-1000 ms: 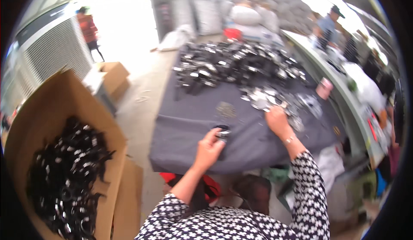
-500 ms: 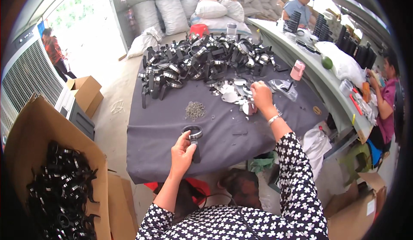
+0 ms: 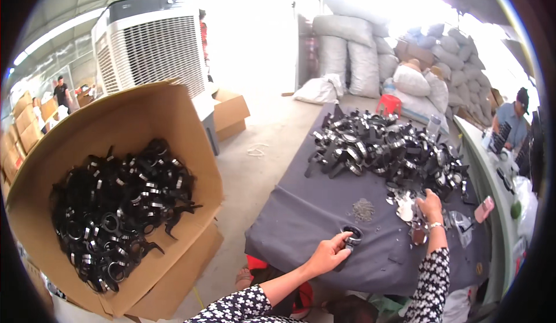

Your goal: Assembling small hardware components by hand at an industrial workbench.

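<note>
My left hand (image 3: pixel 330 255) is closed on a black ring-shaped part (image 3: pixel 352 235) with a shiny rim and a short handle. It holds the part above the near edge of the table, ring facing up. Farther right, my right hand (image 3: pixel 431 207) is over loose silvery discs (image 3: pixel 405 209), its fingers drawn together; whatever is between them is too small to make out. A reddish reflection shows on a shiny disc (image 3: pixel 418 234) beside that wrist. Between the hands and the back heap lies a small pile of grey bits (image 3: pixel 364 210).
Similar black ring parts (image 3: pixel 376 149) form a big heap across the far half of the dark cloth-covered table (image 3: pixel 295 207). On the left, a large cardboard box (image 3: pixel 191 132) holds many more. A pink object (image 3: pixel 484 209) and clear plastic bag (image 3: pixel 461 230) lie right. A person (image 3: pixel 512 123) sits beyond.
The view has swung left, bringing the cardboard box further into the picture and shifting the table right. My left hand still holds the ring part; my right hand stays at the discs.
</note>
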A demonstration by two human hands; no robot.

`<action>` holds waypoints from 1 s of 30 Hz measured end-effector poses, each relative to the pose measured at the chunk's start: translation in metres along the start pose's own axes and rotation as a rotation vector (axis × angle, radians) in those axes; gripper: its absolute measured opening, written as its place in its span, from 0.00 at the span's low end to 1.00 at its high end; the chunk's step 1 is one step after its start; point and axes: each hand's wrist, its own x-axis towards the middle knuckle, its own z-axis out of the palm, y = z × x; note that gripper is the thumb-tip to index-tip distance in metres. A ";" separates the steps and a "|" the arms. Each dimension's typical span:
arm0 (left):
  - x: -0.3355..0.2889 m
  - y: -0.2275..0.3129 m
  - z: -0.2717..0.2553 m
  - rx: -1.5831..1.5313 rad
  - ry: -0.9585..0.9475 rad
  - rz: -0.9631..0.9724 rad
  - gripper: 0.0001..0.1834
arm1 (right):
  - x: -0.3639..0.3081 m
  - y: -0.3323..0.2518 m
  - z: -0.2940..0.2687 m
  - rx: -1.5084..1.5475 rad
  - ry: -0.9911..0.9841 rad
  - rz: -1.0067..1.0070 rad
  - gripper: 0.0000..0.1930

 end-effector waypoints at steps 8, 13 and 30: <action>0.010 -0.002 -0.011 -0.059 0.040 -0.053 0.24 | 0.034 -0.015 0.020 0.058 -0.082 -0.143 0.21; 0.015 -0.006 0.001 -0.045 0.009 -0.032 0.25 | -0.003 -0.004 -0.009 0.037 0.123 -0.252 0.27; 0.007 0.002 -0.009 -0.191 0.003 -0.054 0.27 | -0.146 -0.076 -0.013 0.147 -0.216 -0.754 0.13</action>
